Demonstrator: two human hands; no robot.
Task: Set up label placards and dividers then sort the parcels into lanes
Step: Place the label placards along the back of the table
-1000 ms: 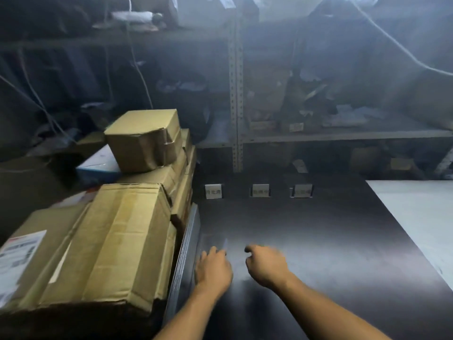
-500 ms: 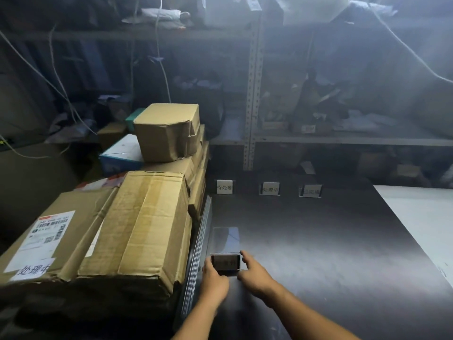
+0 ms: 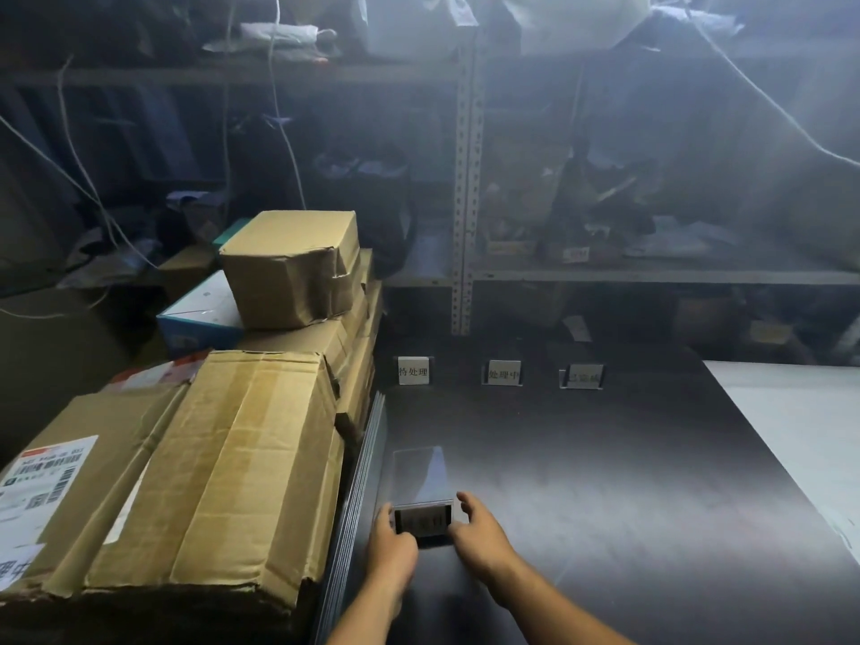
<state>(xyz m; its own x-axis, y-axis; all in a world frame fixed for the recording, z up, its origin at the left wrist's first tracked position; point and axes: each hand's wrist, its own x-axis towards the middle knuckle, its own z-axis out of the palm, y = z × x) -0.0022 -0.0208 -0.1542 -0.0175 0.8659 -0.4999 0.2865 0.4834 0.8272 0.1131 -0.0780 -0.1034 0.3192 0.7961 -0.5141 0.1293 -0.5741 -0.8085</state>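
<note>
A clear acrylic label placard (image 3: 422, 519) lies on the dark table (image 3: 605, 505) near its front left. My left hand (image 3: 393, 549) grips its left end and my right hand (image 3: 479, 537) pinches its right end. Three labelled placards stand in a row at the table's far edge: left placard (image 3: 413, 371), middle placard (image 3: 502, 374), right placard (image 3: 581, 377). Cardboard parcels are stacked to the left: a big creased parcel (image 3: 232, 467), a labelled parcel (image 3: 70, 481) and a small parcel (image 3: 288, 267) on top. Thin divider sheets (image 3: 363, 481) stand on edge between the parcels and the table.
A metal shelf rack (image 3: 465, 179) full of clutter rises behind the table. Loose cables hang at left and upper right. A white sheet (image 3: 800, 421) covers the table's right side. A blue and white box (image 3: 200, 314) sits behind the parcels.
My hands came back toward the table's near edge and took hold of the clear placard. The view shifted left and closer to the parcels.
</note>
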